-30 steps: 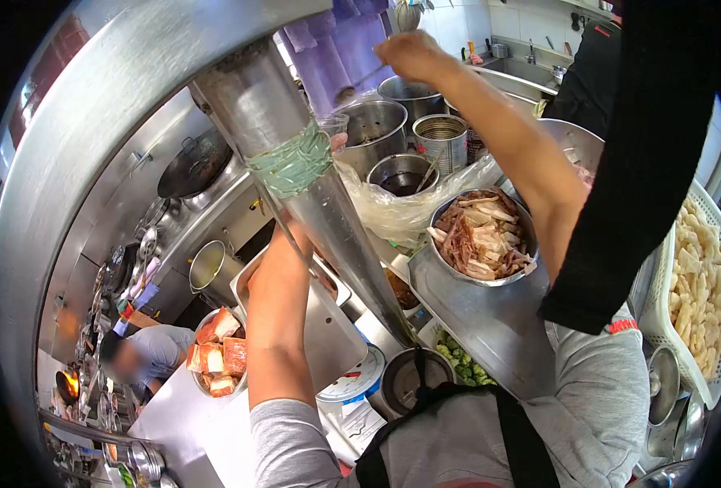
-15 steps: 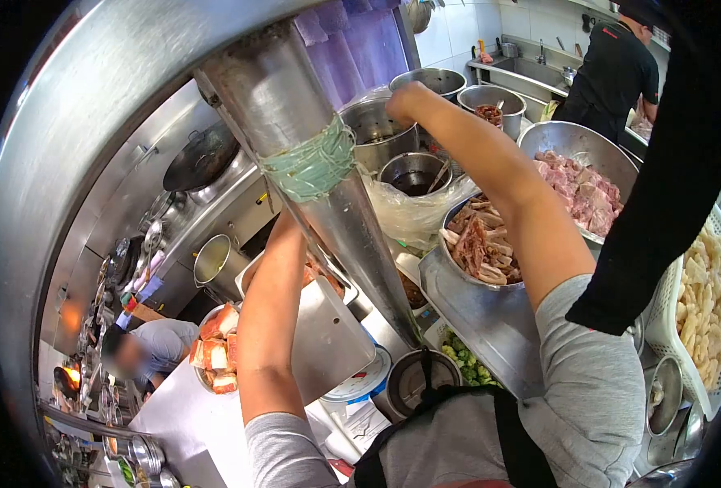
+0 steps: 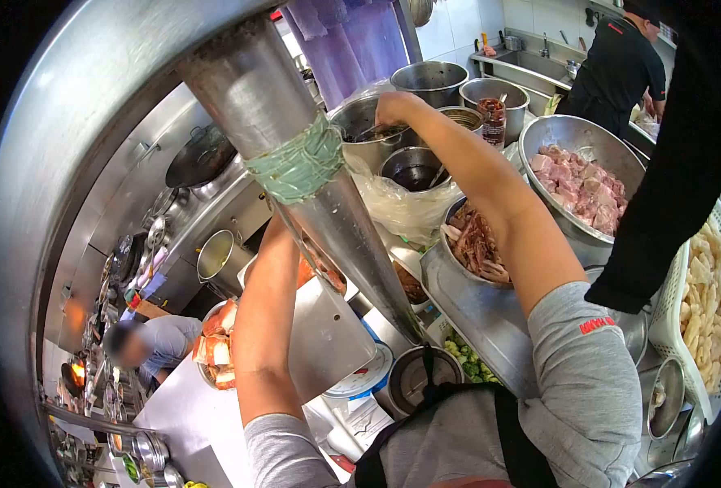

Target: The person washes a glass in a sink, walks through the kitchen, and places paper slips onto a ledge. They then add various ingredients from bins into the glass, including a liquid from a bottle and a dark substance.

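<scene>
Head camera, commercial kitchen: a cook in a grey long-sleeved top and dark apron reaches across a crowded steel counter. The right hand [image 3: 394, 108] is curled shut at the rim of a steel pot [image 3: 359, 122], gripping what looks like a thin utensil handle [image 3: 370, 131] that dips into the pot; the grip itself is partly turned away from the lens. The left hand is hidden behind a slanted steel pole [image 3: 328, 203] wrapped with green tape [image 3: 299, 163], so its state cannot be told; only the left forearm [image 3: 267, 309] shows, rising toward the pole beside a flat steel tray [image 3: 328, 342].

Just beside the pot sits a smaller pot of dark liquid [image 3: 413, 169] above a clear plastic bag [image 3: 401, 207]. Under the right forearm lies a bowl of sliced meat strips [image 3: 474, 244]. To its right stands a large steel basin of raw meat chunks [image 3: 580, 187], and at the far right a white basket of pale cut pieces [image 3: 706, 309]. Near the left elbow is a bowl of orange-red cubes [image 3: 218, 350]. At the back, a person in black [image 3: 616, 69] stands at a sink; lower left, another person in a light shirt [image 3: 161, 342] works by the wok range [image 3: 198, 163].
</scene>
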Motion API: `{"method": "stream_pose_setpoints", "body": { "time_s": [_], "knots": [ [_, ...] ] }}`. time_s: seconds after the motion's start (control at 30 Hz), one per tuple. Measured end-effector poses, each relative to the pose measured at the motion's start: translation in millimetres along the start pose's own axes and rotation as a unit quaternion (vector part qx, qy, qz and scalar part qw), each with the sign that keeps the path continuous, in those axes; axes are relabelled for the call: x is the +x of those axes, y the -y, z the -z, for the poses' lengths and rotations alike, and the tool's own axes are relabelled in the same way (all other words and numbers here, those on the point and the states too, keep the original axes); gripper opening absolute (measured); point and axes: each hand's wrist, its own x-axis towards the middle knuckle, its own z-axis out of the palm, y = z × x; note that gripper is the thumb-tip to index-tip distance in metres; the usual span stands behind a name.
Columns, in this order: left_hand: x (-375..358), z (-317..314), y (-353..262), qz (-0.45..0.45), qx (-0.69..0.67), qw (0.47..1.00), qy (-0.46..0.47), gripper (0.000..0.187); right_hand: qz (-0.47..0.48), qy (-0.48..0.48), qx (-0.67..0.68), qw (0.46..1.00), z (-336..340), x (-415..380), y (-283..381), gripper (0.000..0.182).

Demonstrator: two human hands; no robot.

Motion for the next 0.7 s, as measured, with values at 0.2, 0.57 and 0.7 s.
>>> {"method": "stream_pose_setpoints", "body": {
  "time_s": [0.2,0.57,0.7],
  "knots": [
    [-3.8,-5.8,-5.5,-0.017,-0.032,0.999,0.003,0.106,0.018,0.0,-0.043,0.999,30.1,-7.1,-20.6,0.023],
    [18.3,-30.7,2.4,-0.063,-0.113,0.992,-0.01,0.071,0.074,-0.23,0.018,0.97,122.8,-96.9,19.8,0.018],
    [13.2,-34.4,4.8,-0.097,-0.167,0.981,0.031,0.052,0.193,-0.321,-0.159,0.913,112.9,-124.6,57.5,0.018]
  ]
}}
